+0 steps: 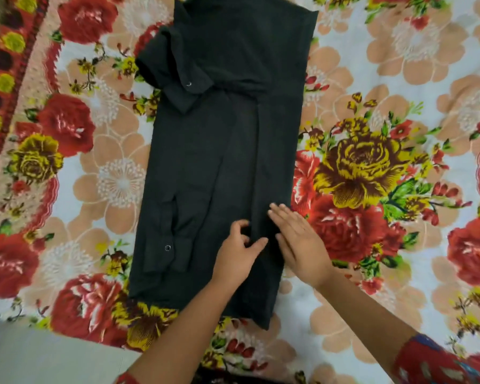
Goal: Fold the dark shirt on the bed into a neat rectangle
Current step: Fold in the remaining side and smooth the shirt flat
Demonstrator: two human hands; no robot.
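Here, the dark shirt (222, 151) lay on the bed (394, 314) in the middle of the frame. It ran as a long narrow strip from the top edge down to the lower centre. Its long sides were folded in, and a lengthwise fold line went down its right half. The bed carried a flowered sheet (372, 79) with red and yellow roses and peach blossoms.

At the upper left of the shirt one sleeve was bunched and turned back, and the upper cuff (178, 92) showed a metal snap (189, 84). The lower cuff (161, 259) lay flat on the lower left part of the shirt, with a second snap (167, 248) on it.

The left hand (237, 250) rested on the lower centre of the shirt. Its fingers were curled and, together with the thumb, pinched a small ridge of cloth beside the fold line. The right hand (299, 242) was just beside it at the right edge of the shirt, palm down, with the fingers straight, pressed together and flat on the cloth. A narrow gap of dark cloth showed between the two hands.

A red patterned sleeve (441, 361) covered the right arm at the lower right corner. A plain pale surface (39, 356) showed at the lower left corner.
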